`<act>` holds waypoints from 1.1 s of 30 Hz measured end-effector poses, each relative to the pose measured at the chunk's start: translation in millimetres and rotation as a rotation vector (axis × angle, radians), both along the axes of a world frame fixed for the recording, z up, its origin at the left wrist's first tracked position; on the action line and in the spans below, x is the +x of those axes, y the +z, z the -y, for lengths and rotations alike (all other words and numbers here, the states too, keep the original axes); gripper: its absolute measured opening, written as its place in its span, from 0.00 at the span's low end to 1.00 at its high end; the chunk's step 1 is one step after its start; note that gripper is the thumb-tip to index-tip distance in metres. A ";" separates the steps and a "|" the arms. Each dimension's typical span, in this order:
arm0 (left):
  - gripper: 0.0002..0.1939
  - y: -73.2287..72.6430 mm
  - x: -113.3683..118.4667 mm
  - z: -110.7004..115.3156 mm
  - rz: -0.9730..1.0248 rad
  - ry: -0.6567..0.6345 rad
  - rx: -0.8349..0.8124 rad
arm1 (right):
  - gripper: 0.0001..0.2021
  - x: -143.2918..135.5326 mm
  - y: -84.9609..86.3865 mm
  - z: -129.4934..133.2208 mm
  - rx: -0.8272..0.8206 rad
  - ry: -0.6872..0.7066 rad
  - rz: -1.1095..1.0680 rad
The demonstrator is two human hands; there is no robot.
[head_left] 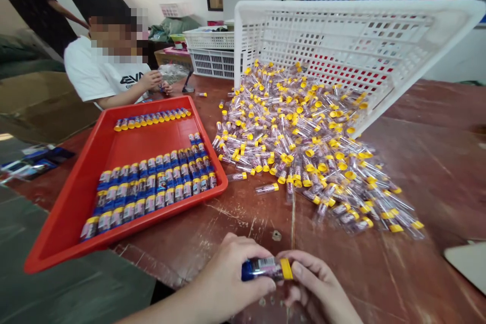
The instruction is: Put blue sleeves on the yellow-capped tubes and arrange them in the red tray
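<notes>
A clear tube (268,267) with a yellow cap and a blue end lies across my left hand (239,276), whose fingers and thumb close round it near the table's front edge. My right hand (313,281) pinches the yellow-capped end. Ahead and to the left, a red tray (129,149) holds rows of similar tubes with blue inside. A large heap of clear yellow-capped tubes (304,131) spills from a tipped white basket (341,15) onto the brown table (243,212).
Across the table at the left, a person in a white shirt (102,71) holds something small. White crates (212,58) stand at the back. Dark packets (41,159) lie beyond the tray's left side. A pale flat object (469,263) is at the right edge.
</notes>
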State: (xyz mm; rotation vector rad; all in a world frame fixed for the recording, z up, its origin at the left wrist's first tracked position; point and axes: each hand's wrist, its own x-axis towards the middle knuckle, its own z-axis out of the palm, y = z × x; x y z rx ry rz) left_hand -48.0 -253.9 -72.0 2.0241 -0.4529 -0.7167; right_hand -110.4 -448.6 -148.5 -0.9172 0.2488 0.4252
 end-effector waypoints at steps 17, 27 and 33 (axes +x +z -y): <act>0.19 -20.4 -17.9 10.8 -0.416 0.163 -0.225 | 0.20 -9.6 1.7 -36.0 0.160 0.084 -0.147; 0.09 26.2 28.2 -22.2 0.139 -0.055 -0.066 | 0.23 25.4 11.4 -17.2 -0.238 0.222 0.288; 0.12 39.7 178.6 -112.7 0.378 0.594 0.154 | 0.18 132.9 -7.0 24.8 -1.546 0.152 0.942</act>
